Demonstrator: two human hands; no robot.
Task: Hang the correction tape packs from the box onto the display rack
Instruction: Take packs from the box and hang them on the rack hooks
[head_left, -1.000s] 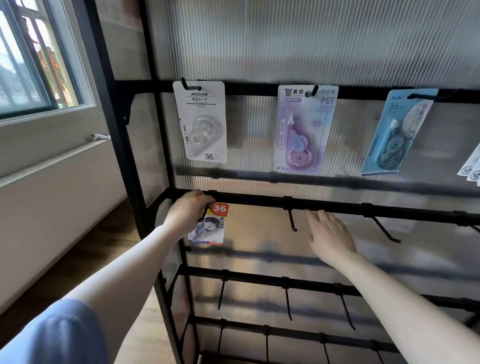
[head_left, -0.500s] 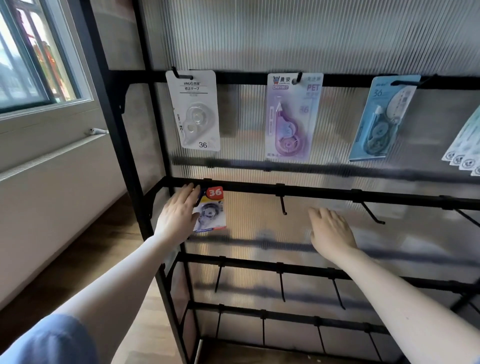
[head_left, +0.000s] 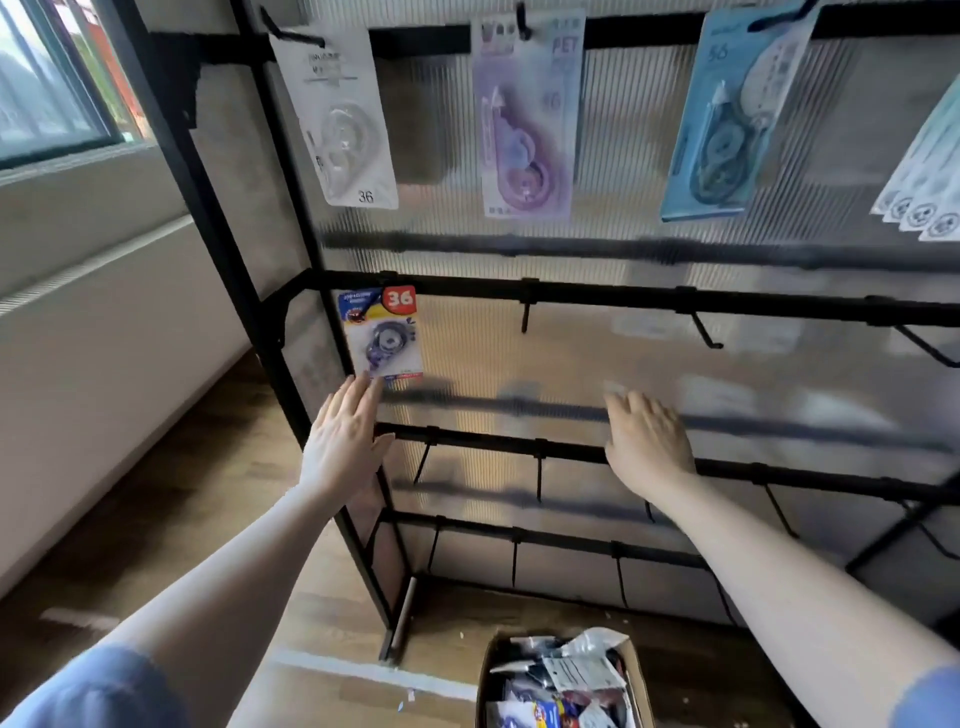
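Rack (head_left: 519, 293) status: small blue pack (head_left: 383, 332) hangs at left end of second bar; four kinds of pack hang on the top bar above it. Remaining hooks on second bar and lower bars bare. Box (head_left: 566, 680) on floor below rack holds many packs, so most work remains. Left hand (head_left: 343, 441) spread, fingertips at pack's bottom edge; right hand (head_left: 647, 441) spread, empty. Wood floor, window left of rack.

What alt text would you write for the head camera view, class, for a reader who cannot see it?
Two empty, open hands, left hand and right hand, reach toward a black display rack. A small red-and-blue correction tape pack hangs on its second bar, larger packs above. An open box of packs sits on the floor.
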